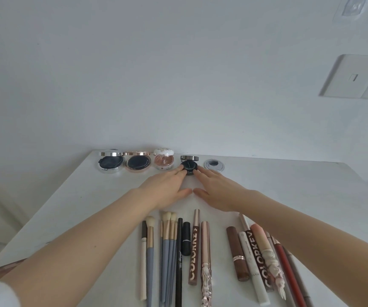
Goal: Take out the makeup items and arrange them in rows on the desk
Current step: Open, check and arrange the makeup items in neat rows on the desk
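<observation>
A small black round compact (189,165) stands open at the back of the white desk (289,187), its lid up. My left hand (166,189) and my right hand (219,191) reach out flat, fingertips touching the compact's left and right sides. Left of it stand three open compacts in a row: a silver one (111,163), a rose-gold one (138,163) and a white ornate one (163,161). In front lie brushes (167,247), a black lipstick (186,238), pens and tubes (258,260) in a row.
A round silver cable grommet (214,165) sits in the desk just right of the black compact. A brown palette corner (4,268) shows at the desk's left front edge. A white wall with a socket plate (355,77) rises behind the desk.
</observation>
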